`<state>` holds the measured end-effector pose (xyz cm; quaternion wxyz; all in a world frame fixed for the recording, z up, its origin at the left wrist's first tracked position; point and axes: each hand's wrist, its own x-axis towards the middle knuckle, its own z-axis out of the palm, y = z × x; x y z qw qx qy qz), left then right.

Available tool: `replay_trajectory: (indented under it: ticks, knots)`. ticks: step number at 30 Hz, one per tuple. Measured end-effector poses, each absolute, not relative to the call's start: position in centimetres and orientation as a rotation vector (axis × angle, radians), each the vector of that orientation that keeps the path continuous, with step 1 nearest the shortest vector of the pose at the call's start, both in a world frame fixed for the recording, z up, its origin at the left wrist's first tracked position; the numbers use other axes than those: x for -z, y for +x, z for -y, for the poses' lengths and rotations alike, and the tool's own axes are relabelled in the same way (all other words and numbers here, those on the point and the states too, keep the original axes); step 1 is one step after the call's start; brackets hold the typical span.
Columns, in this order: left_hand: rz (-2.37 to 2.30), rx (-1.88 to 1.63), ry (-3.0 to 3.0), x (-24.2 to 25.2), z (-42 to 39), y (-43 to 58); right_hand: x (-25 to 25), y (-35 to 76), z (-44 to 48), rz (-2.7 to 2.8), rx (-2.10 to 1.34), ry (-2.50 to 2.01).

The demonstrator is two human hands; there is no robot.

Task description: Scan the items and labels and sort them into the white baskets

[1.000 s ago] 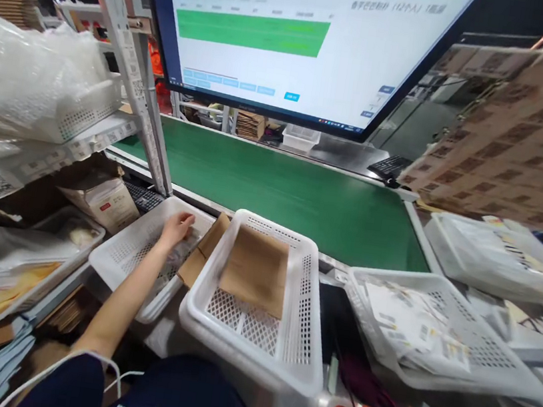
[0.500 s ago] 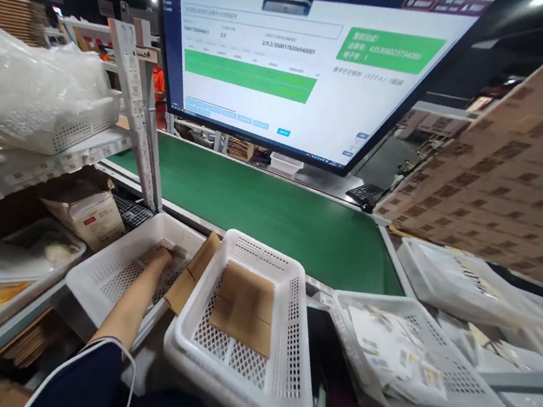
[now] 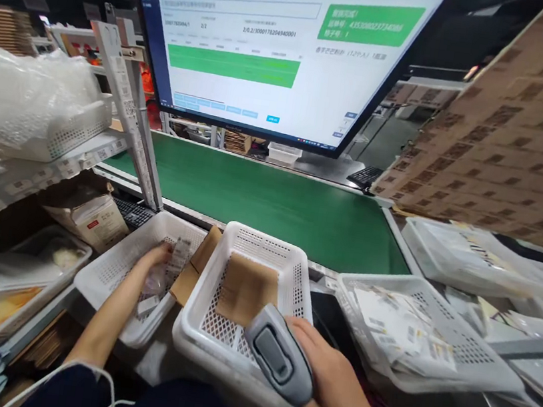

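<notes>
My left hand [image 3: 159,256] reaches into the left white basket [image 3: 105,268], its fingers closed on a clear plastic packet [image 3: 180,253] with printing on it. Under the wrist, a pale purplish item [image 3: 155,281] in clear wrap lies in the same basket; its kind is hard to make out. In my right hand [image 3: 322,362] is a grey barcode scanner [image 3: 275,352], held over the near right part of the middle white basket [image 3: 197,301]. A flat piece of brown cardboard [image 3: 248,288] lies in that basket. Another folded cardboard piece [image 3: 196,267] leans between the two baskets.
A green conveyor belt [image 3: 252,194] runs behind the baskets, below a large monitor [image 3: 227,89]. To the right sits a white basket of printed slips [image 3: 395,329]. A metal shelf post [image 3: 128,109] stands at left, and cardboard [image 3: 518,137] rises at right.
My right hand has come up from the lower right edge with the scanner, over the middle basket. A clear packet and purplish item now show at my left hand.
</notes>
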<state>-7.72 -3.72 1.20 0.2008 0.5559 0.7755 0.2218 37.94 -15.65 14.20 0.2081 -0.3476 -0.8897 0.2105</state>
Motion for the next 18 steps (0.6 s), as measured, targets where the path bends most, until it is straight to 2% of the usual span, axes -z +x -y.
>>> replay_trajectory:
  ticks: [3, 10, 16, 18]
  knots:
    - [-2.126, -0.662, 1.656, -4.3, 5.1, -7.3, -16.4, 34.8, 15.1, 2.617, -0.554, -1.029]
    - [-1.784, -1.100, 1.825, -11.1, 9.5, -0.8, -18.3, 31.1, 12.5, 2.760, -0.264, -1.218]
    - [-1.488, -1.079, 1.722, -9.0, 9.6, 3.2, -15.7, 34.2, 12.9, 2.702, -0.251, -1.198]
    - [-1.577, -1.045, 1.641, -7.5, 8.0, 1.8, -13.5, 36.5, 13.3, 2.616, -0.279, -1.166]
